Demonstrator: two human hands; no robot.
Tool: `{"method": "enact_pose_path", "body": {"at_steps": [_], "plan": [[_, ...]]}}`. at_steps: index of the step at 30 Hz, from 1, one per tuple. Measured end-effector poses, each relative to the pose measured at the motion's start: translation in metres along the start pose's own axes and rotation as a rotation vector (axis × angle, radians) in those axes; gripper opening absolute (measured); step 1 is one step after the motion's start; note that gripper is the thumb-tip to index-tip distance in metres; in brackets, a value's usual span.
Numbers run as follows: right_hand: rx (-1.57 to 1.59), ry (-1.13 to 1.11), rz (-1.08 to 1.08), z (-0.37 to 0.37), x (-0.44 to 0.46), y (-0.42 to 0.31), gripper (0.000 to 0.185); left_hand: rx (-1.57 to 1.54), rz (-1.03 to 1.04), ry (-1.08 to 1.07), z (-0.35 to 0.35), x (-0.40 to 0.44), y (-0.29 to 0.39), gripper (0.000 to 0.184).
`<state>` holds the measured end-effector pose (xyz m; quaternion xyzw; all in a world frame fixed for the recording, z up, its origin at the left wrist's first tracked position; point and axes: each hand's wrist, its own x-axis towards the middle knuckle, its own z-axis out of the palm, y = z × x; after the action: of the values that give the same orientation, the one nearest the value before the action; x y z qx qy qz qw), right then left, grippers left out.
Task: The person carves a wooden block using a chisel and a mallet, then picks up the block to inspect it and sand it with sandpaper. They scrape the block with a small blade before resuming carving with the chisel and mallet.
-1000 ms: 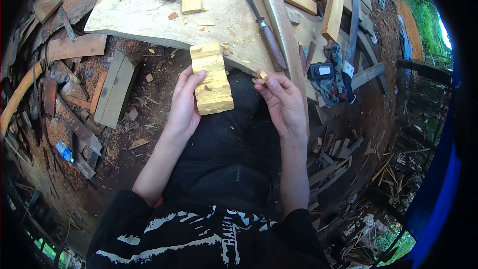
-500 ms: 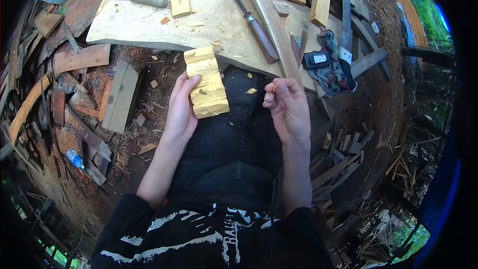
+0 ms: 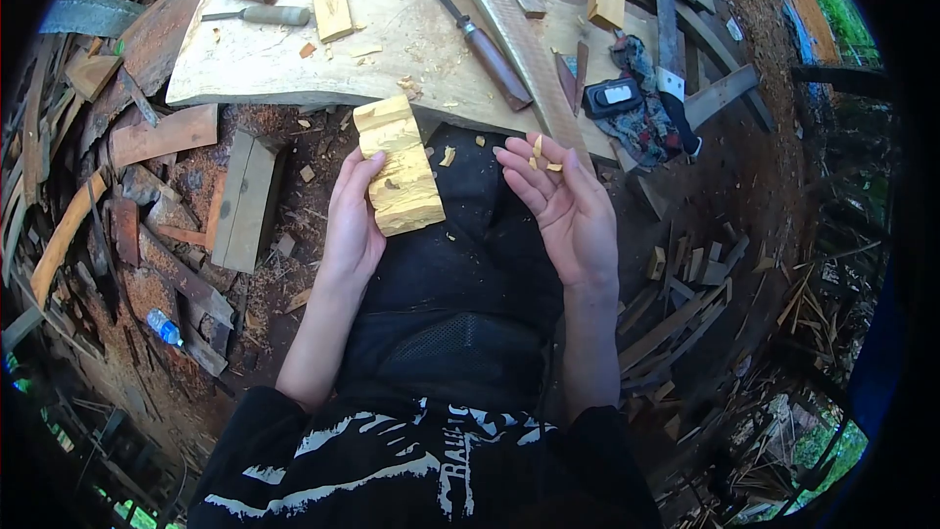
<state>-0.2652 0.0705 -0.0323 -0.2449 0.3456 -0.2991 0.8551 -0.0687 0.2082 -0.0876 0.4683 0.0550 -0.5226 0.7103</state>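
Note:
My left hand (image 3: 354, 206) grips a yellow carved wood block (image 3: 403, 168) by its left edge, thumb on the face. The block's upper face is rough and chipped, with a rounded ridge at its far end. My right hand (image 3: 568, 201) is open, palm up, fingers stretched out. Small wood chips (image 3: 537, 149) lie on or just over its fingers; whether they touch is hard to tell. Another wood chip (image 3: 447, 156) shows over my dark trousers, between the block and my right hand.
A thick pale slab (image 3: 284, 64) ahead bears a wood-handled chisel (image 3: 497, 64), two smaller chisels (image 3: 276, 15), a small wood block (image 3: 333, 8) and a long beam (image 3: 509, 29). On the right lie a black case (image 3: 612, 96) and a saw (image 3: 670, 49). Offcuts and a plastic bottle (image 3: 164, 326) litter the ground.
My right hand has gone from a pinch to open and palm up, with chips now showing at its fingers. My left hand still holds the block, nearly unmoved.

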Motion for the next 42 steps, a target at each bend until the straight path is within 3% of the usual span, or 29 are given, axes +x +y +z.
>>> {"method": "enact_pose_path", "body": {"at_steps": [16, 35, 42], "plan": [[-0.233, -0.052, -0.102, -0.014, -0.007, -0.002, 0.026, 0.028, -0.008, -0.003, -0.001, -0.004, 0.001, 0.038], [-0.216, -0.033, -0.159, -0.031, -0.005, 0.009, 0.022, 0.011, -0.006, -0.013, -0.007, -0.001, -0.001, 0.041], [-0.229, 0.042, -0.14, -0.016, -0.002, 0.007, 0.029, 0.013, -0.006, -0.02, -0.007, -0.001, -0.001, 0.04]]}}
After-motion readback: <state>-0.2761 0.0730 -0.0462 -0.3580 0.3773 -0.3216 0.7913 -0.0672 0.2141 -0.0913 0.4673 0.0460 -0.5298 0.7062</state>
